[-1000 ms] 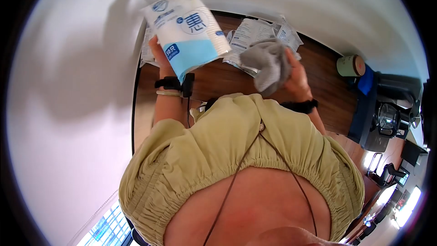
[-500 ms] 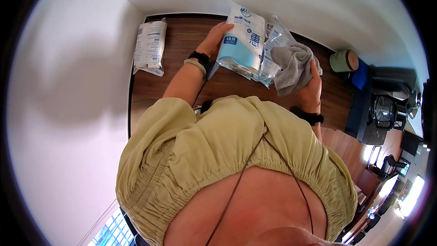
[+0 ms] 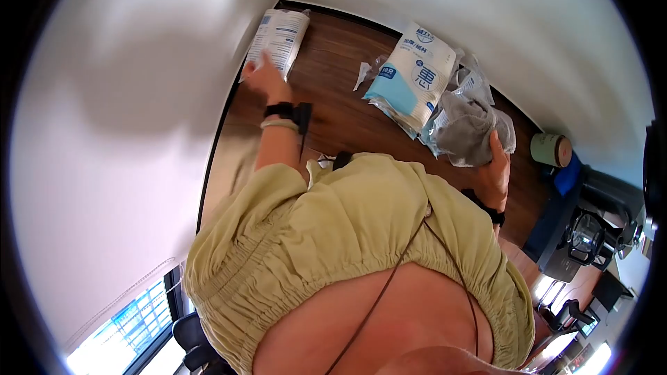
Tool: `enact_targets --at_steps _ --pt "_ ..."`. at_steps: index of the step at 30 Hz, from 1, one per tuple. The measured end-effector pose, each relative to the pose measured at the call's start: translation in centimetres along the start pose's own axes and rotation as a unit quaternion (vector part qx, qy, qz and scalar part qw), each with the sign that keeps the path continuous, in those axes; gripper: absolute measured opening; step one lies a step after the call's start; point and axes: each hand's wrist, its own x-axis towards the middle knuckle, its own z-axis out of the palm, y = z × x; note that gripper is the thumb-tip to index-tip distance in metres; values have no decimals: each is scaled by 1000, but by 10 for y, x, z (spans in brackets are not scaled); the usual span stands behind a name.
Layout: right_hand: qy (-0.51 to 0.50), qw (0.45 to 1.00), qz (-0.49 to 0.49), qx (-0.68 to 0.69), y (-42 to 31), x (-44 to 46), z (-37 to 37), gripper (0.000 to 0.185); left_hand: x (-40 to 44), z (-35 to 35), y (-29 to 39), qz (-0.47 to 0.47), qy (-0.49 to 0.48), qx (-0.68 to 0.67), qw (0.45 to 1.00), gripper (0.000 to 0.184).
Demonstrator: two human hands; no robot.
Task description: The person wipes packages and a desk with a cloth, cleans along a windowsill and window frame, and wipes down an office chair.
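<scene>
My left hand (image 3: 267,78) is at the near end of a white printed package (image 3: 281,38) in the back left corner; its fingers are spread and hold nothing. My right hand (image 3: 495,172) grips a crumpled grey cloth (image 3: 467,125). Left of the cloth, a blue and white package of cups (image 3: 417,80) lies on top of other plastic-wrapped packs. Part of a clear wrapper (image 3: 476,83) shows behind the cloth.
The brown wooden surface (image 3: 333,62) meets the walls at the back and left. At right stand a green canister (image 3: 545,149), a blue item (image 3: 568,175) and a coffee machine with a glass pot (image 3: 585,236).
The cup package went from my left hand onto the packs at the middle. My left hand let go and moved left to the corner package. My right hand still holds the cloth.
</scene>
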Motion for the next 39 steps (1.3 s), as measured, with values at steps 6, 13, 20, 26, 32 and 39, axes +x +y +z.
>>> enact_targets --at_steps 6,13,20,26,32,39 --pt "-39 996 49 63 17 18 -18 38 53 -43 -27 -335 -72 -168 924 58" --pt "-17 998 -17 -65 19 20 -21 37 75 -15 -65 -376 -205 -203 881 55" --pt "19 999 -43 13 6 6 -8 29 46 -12 -30 -362 -238 -254 865 52" --pt "-14 826 -376 -420 -5 33 6 30 6 -12 13 -210 -246 -327 888 50" --pt "-111 560 -602 -558 -25 76 81 25 -71 -28 114 -189 -350 -331 856 46" --pt "-190 796 -461 -343 27 84 159 45 -164 -32 149 -80 -444 -246 858 47"
